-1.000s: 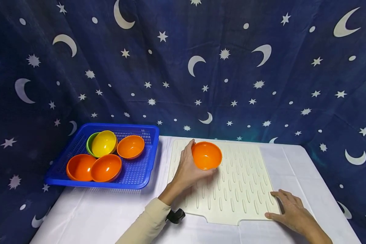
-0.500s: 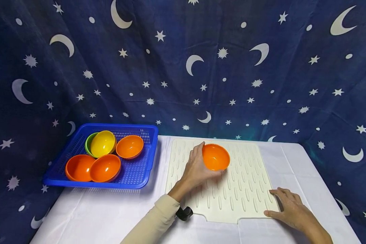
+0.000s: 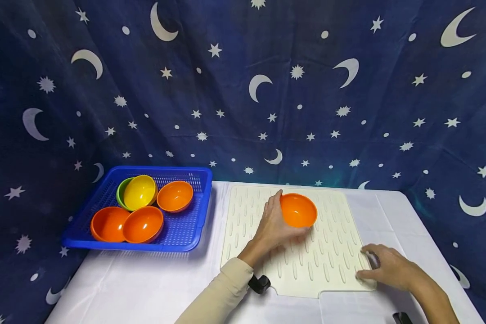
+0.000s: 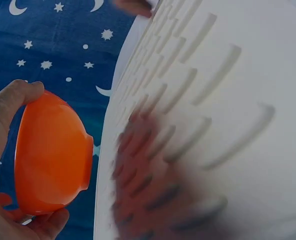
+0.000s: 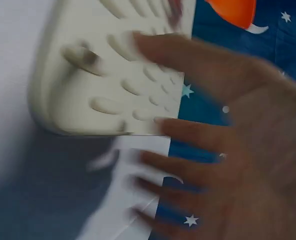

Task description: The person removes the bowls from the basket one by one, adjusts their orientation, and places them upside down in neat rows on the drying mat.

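Observation:
In the head view my left hand (image 3: pixel 272 227) grips an orange bowl (image 3: pixel 299 210) by its side, opening facing up. The left wrist view has the bowl (image 4: pixel 53 155) between thumb and fingers, raised over a white ribbed drying mat (image 4: pixel 268 60) with a reddish reflection under it. Near the front right corner of the mat (image 3: pixel 328 261), my right hand (image 3: pixel 394 268) hovers with thumb and fingers spread. Nothing is in its grasp in the right wrist view, where the hand (image 5: pixel 233 145) is blurred and the mat corner (image 5: pixel 73 117) lies beyond the fingertips.
On the left a blue plastic basket (image 3: pixel 182 245) holds several bowls: orange bowls (image 3: pixel 175 196), a yellow bowl (image 3: pixel 141 192) and a green bowl (image 3: pixel 121 193) partly behind it. White cloth (image 3: pixel 117 283) covers the table. A dark curtain (image 3: pixel 235 90) with moons and stars hangs behind.
The left hand has carried the orange bowl to the right over the mat. My right hand has come off the mat's corner a little, and a black wrist device shows below it.

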`<state>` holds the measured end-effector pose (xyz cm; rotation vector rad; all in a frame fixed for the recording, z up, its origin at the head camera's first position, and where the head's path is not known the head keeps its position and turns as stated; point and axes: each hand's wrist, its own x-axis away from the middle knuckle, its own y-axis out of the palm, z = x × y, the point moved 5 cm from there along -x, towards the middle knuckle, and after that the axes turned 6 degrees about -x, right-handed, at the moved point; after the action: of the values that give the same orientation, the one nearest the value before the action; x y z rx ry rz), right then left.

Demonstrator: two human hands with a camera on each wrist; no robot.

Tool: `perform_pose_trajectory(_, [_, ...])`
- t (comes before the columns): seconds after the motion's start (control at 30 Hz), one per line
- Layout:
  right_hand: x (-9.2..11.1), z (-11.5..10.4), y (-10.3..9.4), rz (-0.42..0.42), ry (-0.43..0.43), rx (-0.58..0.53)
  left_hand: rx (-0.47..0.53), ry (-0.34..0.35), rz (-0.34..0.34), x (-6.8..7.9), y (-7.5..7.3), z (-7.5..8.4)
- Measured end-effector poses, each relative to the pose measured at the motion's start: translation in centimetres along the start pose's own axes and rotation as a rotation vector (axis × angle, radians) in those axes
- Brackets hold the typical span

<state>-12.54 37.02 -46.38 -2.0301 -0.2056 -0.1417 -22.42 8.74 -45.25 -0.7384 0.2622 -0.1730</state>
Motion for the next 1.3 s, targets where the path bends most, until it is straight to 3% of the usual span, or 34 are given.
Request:
perform_pose_trajectory(0.17, [-1.4,-1.8,-2.2,0.267,-0.086,-0.127,0.003,-0.004,0.023,-0.4,1.1,0.9])
perform_pose_trajectory(0.27, [-2.7,-2.8,-2.3,0.325,-0.130,-0.257,0.000,-0.013,0.035,-0.6,1.7,1.2])
perform_pose_trajectory(0.5, [-5.2,-4.0,-0.6,0.244,-0.154,-0.563,-0.026,-0.035,0.055,-1.0,3.0,1.5])
perform_pose_trajectory(0.7, [-5.9,-4.3,1.1,0.165,-0.075,-0.819,-0.056,-0.043,0.047,-1.3,4.2,2.2])
perform_pose_trajectory(0.93, [-6.3,-4.2,1.0,0.159,0.017,-0.825,-0.061,-0.070,0.050,-1.7,5.9,3.3])
perform_pose_trajectory(1.1, [-6.7,-3.8,0.7,0.132,0.053,-0.868,0.042,-0.120,0.079,-1.9,6.6,3.5])
perform_pose_trajectory(1.3, [-7.3,-3.6,0.1,0.147,0.040,-0.827,0.006,-0.044,0.057,-2.4,6.3,3.8])
